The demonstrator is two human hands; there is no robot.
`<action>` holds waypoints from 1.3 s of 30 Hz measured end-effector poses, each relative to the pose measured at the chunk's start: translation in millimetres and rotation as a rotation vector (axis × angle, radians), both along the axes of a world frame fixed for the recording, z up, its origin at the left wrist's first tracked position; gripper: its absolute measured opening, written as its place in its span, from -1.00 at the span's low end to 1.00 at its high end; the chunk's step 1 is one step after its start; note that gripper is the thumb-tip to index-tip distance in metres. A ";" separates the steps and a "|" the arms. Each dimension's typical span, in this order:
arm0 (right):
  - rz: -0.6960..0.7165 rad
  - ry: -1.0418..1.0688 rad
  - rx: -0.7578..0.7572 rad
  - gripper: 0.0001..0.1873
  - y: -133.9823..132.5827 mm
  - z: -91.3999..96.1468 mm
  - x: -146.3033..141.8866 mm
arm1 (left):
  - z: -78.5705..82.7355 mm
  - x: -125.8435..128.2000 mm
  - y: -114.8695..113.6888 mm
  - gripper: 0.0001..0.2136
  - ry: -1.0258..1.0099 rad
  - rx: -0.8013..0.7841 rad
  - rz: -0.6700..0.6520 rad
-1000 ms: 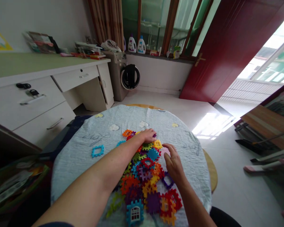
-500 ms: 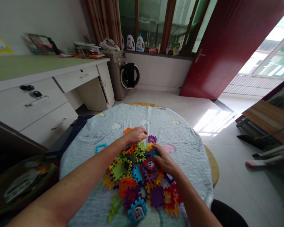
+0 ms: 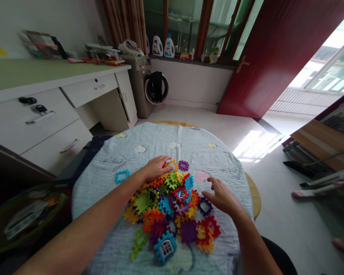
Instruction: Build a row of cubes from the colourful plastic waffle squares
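On the round, cloth-covered pale-blue table (image 3: 149, 140), the left hand (image 3: 155, 169) is resting against a heap of multicoloured, notched plastic tiles (image 3: 166, 205), seemingly containing its far edge, grip unclear; the right hand (image 3: 222, 194) is hovering alongside, empty, fingers apart.

Heap of multicoloured, notched plastic tiles (image 3: 165, 206) lies on the round, pale-blue, cloth-covered surface (image 3: 154, 139); blue, rectangular plastic frame (image 3: 117, 177) lies left of the heap, apart; purple, square plastic tile (image 3: 180, 165) lies just right of the heap's far end; blue, square plastic tile with white window (image 3: 165, 247) lies at its near edge; grey, boxy washing machine (image 3: 141, 88) stands behind the surface, leftward.
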State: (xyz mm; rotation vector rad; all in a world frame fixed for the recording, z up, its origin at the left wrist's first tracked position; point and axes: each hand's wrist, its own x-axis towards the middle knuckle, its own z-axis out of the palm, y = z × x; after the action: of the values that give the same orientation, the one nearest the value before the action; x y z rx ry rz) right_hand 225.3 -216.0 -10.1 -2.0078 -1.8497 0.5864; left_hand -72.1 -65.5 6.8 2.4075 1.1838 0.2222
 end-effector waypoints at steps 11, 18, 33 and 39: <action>0.091 0.143 -0.065 -0.53 -21.7 -4.4 -38.6 | -26.2 -40.5 -204.5 0.18 -0.037 0.323 0.023; 0.217 0.277 0.137 -0.33 -15.8 -0.7 -36.4 | -42.1 -9.5 -203.1 -0.25 0.053 0.412 0.123; 0.176 0.000 0.035 -0.02 -81.7 -5.6 -49.6 | -43.9 -63.2 -184.9 -0.02 0.066 0.418 0.414; 0.111 0.241 0.137 -0.28 -40.2 -14.5 -58.2 | -51.6 -85.7 -158.5 -0.14 0.067 0.405 0.546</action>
State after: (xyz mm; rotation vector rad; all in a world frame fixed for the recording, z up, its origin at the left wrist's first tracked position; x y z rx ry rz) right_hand 167.1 -256.2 -24.6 -1.6769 -1.8098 0.6799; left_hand -157.8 -224.0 -44.9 2.3662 1.9733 0.6019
